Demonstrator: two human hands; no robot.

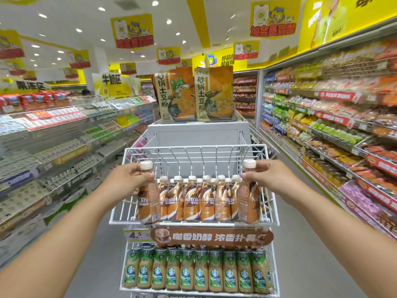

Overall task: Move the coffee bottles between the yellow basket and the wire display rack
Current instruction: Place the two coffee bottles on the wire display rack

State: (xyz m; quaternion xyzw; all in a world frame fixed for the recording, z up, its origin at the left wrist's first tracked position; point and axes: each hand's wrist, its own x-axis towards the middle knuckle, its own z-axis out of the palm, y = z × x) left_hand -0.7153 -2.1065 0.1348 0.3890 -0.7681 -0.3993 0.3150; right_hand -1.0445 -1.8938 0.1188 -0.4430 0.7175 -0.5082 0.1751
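Head cam view, so you're looking straight down my arms: my left hand (133, 176) has its fingers wrapped round the neck of one coffee bottle (148, 196), just under the cream cap, and my right hand (265, 177) is doing the same with a second coffee bottle (248, 196) on the other side. Both bottles are upright and sit at the front corners of the top tier of the white wire display rack (193, 150), left one at the left end, right one at the right end; can't really tell if their bases are resting on the wire or just above it. Between them is the row of brown-and-orange coffee bottles (198, 196) packed along the front of that tier, a couple of rows deep, with the back half of the tier bare wire. Just below the front edge there's a brown promo sign (211, 237) and a price tag (137, 235) reading 4.5. Next tier down is full of green-labelled coffee bottles (193, 269), tight side by side. Behind the rack, two big noodle packs (193, 94) stand on a grey stand. Stocked store shelves (335, 117) run down both sides of the aisle, yellow banners hanging overhead.
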